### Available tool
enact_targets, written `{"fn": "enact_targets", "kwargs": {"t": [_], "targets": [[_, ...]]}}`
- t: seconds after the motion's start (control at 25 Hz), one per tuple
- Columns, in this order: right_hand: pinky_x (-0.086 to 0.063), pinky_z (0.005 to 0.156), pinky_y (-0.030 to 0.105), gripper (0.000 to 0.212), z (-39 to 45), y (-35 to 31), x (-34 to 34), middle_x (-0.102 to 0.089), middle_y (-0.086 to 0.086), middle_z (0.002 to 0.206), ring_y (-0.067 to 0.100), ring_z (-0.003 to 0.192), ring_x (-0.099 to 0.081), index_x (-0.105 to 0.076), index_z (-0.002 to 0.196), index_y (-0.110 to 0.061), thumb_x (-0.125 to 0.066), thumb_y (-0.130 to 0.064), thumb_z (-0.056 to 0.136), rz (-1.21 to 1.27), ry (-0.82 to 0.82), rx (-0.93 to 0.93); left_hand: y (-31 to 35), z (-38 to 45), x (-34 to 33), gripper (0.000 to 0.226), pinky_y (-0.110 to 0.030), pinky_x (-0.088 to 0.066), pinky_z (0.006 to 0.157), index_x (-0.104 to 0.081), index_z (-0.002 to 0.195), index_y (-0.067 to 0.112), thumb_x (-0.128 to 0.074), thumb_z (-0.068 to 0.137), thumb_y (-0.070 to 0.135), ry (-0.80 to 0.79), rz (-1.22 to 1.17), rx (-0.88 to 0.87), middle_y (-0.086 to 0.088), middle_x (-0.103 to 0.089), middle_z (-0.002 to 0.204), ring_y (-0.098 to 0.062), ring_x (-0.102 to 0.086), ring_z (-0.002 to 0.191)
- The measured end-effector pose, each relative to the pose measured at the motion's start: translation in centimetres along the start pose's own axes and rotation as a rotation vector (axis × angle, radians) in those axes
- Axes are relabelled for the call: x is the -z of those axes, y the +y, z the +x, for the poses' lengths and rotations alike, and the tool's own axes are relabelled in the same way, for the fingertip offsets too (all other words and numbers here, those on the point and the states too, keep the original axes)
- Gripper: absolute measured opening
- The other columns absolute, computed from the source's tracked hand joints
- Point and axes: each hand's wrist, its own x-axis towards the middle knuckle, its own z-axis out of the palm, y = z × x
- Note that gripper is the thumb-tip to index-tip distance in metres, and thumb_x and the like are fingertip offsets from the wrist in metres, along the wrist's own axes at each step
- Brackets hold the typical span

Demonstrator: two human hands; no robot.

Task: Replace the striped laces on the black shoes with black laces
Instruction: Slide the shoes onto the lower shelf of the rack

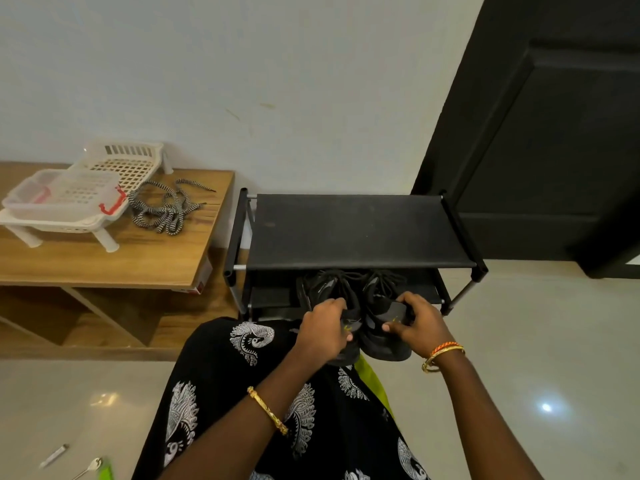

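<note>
Two black shoes sit side by side at the lower shelf of a black shoe rack (360, 230), toes under the top shelf, both threaded with black laces. My left hand (325, 327) grips the heel of the left shoe (325, 289). My right hand (415, 323) grips the heel of the right shoe (381, 292), thumb on its near side. The striped black-and-white laces (166, 207) lie in a loose heap on the wooden table (104, 261) at the left.
A white plastic basket rack (124, 161) with a clear lidded box (62, 195) stands on the table beside the striped laces. A dark door (554, 133) is at the right. Small items, one of them metal, lie on the tiled floor (69, 459) at lower left.
</note>
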Motion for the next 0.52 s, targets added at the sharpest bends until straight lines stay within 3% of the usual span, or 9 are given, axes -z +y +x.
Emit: {"fn": "enact_targets", "kwargs": {"t": [0.2, 0.32, 0.52], "targets": [[-0.036, 0.061, 0.005, 0.032, 1.4, 2.8, -3.6, -0.052, 0.001, 0.091, 0.013, 0.077, -0.049, -0.056, 0.090, -0.011, -0.080, -0.007, 0.070, 0.046, 0.130, 0.008, -3.5, 2.3, -2.3, 0.022, -0.034, -0.046, 0.087, -0.052, 0.096, 0.011, -0.067, 0.081, 0.007, 0.013, -0.073, -0.002, -0.003, -0.056, 0.109, -0.025, -0.057, 0.105], [-0.033, 0.066, 0.007, 0.031, 2.9, 4.0, -5.9, -0.053, 0.006, 0.096, 0.017, 0.082, -0.050, -0.058, 0.092, -0.005, -0.079, -0.001, 0.069, 0.058, 0.150, 0.022, -5.0, 4.1, -3.8, 0.023, -0.028, -0.045, 0.083, -0.056, 0.095, 0.009, -0.069, 0.077, 0.001, 0.033, -0.108, 0.034, -0.004, -0.060, 0.106, -0.023, -0.059, 0.102], [-0.035, 0.077, 0.010, 0.029, 6.9, 5.2, -9.3, -0.050, 0.006, 0.101, 0.018, 0.087, -0.052, -0.058, 0.096, 0.001, -0.074, 0.005, 0.072, 0.060, 0.161, 0.041, -7.3, 8.8, -5.1, 0.020, -0.032, -0.050, 0.079, -0.059, 0.089, 0.007, -0.067, 0.075, -0.004, 0.079, -0.143, 0.088, -0.008, -0.063, 0.100, -0.026, -0.061, 0.096]]}}
